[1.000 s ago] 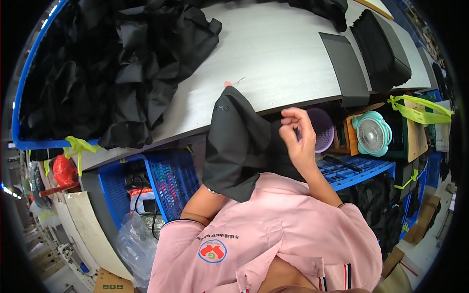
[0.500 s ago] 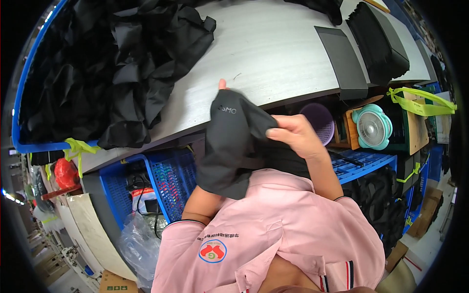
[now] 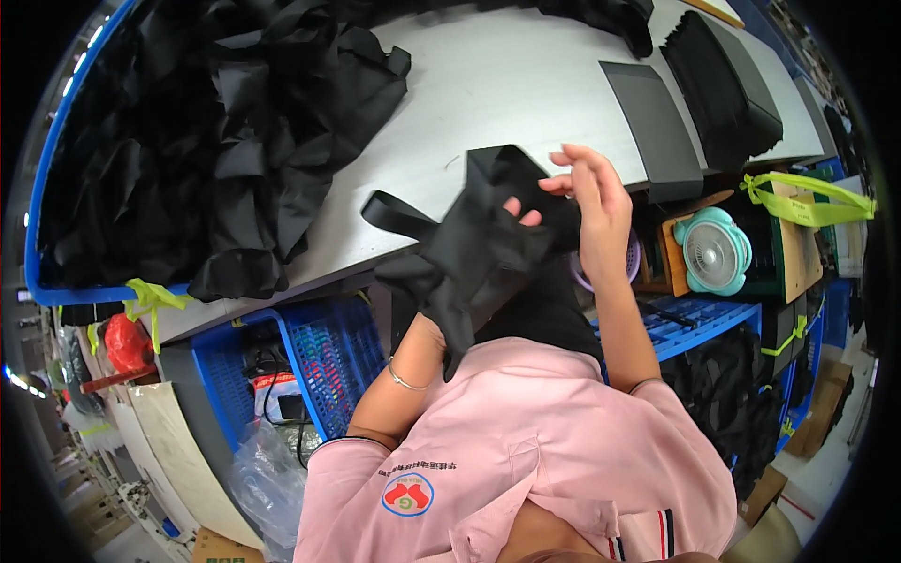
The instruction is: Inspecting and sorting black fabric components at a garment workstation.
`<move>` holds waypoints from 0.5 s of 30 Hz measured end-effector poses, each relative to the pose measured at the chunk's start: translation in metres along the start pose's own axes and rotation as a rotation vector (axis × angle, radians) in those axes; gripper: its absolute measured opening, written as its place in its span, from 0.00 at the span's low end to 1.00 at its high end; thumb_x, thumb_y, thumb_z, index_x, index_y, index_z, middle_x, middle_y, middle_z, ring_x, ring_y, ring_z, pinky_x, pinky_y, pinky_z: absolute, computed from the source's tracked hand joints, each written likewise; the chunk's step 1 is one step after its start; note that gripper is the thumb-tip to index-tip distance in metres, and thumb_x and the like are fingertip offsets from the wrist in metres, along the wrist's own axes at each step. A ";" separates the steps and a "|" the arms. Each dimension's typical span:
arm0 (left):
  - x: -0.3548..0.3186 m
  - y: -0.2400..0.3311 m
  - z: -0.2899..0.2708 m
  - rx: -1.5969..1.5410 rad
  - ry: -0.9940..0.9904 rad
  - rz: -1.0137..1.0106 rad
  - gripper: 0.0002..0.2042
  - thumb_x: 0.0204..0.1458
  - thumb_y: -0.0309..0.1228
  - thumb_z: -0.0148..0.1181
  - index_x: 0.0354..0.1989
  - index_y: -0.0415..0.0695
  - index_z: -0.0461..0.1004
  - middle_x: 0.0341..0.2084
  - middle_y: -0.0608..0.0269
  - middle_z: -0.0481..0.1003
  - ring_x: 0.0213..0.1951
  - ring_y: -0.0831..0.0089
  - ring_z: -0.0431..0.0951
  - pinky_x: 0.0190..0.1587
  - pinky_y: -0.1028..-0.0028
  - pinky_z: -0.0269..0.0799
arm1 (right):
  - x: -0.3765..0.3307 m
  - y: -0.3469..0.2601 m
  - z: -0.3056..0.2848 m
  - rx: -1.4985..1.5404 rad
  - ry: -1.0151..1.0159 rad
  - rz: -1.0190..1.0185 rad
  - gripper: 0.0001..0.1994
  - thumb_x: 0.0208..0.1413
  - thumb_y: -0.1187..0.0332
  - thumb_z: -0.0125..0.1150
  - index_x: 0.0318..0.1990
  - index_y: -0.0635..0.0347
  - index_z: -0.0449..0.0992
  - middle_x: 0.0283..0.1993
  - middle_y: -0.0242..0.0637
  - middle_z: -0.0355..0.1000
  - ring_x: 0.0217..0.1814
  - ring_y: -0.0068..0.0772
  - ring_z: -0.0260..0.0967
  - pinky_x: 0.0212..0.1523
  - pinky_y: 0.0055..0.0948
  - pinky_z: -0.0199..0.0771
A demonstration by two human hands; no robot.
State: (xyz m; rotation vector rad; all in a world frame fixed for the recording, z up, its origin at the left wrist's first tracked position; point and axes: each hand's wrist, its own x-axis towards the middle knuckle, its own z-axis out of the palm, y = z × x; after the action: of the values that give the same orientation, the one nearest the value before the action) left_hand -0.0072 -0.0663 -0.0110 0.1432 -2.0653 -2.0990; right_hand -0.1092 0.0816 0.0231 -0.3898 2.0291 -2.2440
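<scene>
A black fabric pouch-like piece (image 3: 455, 249) with a loop strap (image 3: 402, 215) is draped over my left hand (image 3: 522, 213) and wrist, in front of my body at the table's edge. Most of that hand is hidden by the cloth; two fingertips show against the dark fabric, and the hand supports the piece. My right hand (image 3: 601, 192) is raised at the cloth's right side. Its fingers are apart, with the tips close to the fabric's edge; whether they touch it I cannot tell.
A blue-rimmed bin (image 3: 33, 235) heaped with black fabric pieces (image 3: 244, 122) fills the table's left. Flat black panels (image 3: 652, 122) and a black stack (image 3: 723, 89) lie right. Below are blue baskets (image 3: 328, 357), a purple basket (image 3: 627, 267) and a teal fan (image 3: 713, 250).
The black fabric piece has moved right and been turned, so its strap now shows and its printed side does not. My right hand has let go of the edge and risen, fingers spreading.
</scene>
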 end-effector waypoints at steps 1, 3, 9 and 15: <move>0.003 0.000 -0.001 0.046 -0.021 0.022 0.26 0.65 0.33 0.51 0.69 0.38 0.56 0.67 0.57 0.63 0.66 0.68 0.63 0.68 0.68 0.59 | -0.010 0.003 -0.005 -0.146 -0.046 -0.191 0.19 0.62 0.70 0.60 0.58 0.67 0.69 0.51 0.43 0.75 0.46 0.32 0.77 0.48 0.28 0.75; 0.005 0.004 -0.002 0.141 -0.062 0.059 0.26 0.65 0.31 0.51 0.69 0.38 0.56 0.66 0.57 0.63 0.65 0.68 0.64 0.68 0.67 0.59 | -0.025 0.002 -0.006 -0.465 -0.101 -0.487 0.30 0.50 0.73 0.70 0.61 0.62 0.67 0.59 0.47 0.69 0.56 0.42 0.72 0.55 0.37 0.72; -0.005 -0.024 0.000 0.189 -0.138 0.054 0.27 0.63 0.31 0.54 0.69 0.39 0.57 0.66 0.57 0.64 0.65 0.67 0.65 0.68 0.68 0.60 | -0.027 0.027 0.000 -0.883 -0.099 -0.906 0.33 0.39 0.77 0.71 0.59 0.59 0.69 0.58 0.45 0.69 0.57 0.44 0.69 0.58 0.41 0.71; -0.028 -0.060 0.007 0.199 -0.192 0.024 0.29 0.60 0.32 0.59 0.68 0.41 0.59 0.64 0.56 0.65 0.64 0.66 0.66 0.66 0.69 0.62 | -0.017 0.025 -0.008 -0.861 -0.287 -0.666 0.13 0.40 0.80 0.67 0.37 0.62 0.79 0.47 0.38 0.75 0.51 0.41 0.72 0.53 0.37 0.70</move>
State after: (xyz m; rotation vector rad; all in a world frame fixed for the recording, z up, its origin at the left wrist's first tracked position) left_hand 0.0144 -0.0535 -0.0725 -0.0582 -2.3725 -1.9575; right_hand -0.0973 0.0907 -0.0049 -1.5249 2.8500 -1.2141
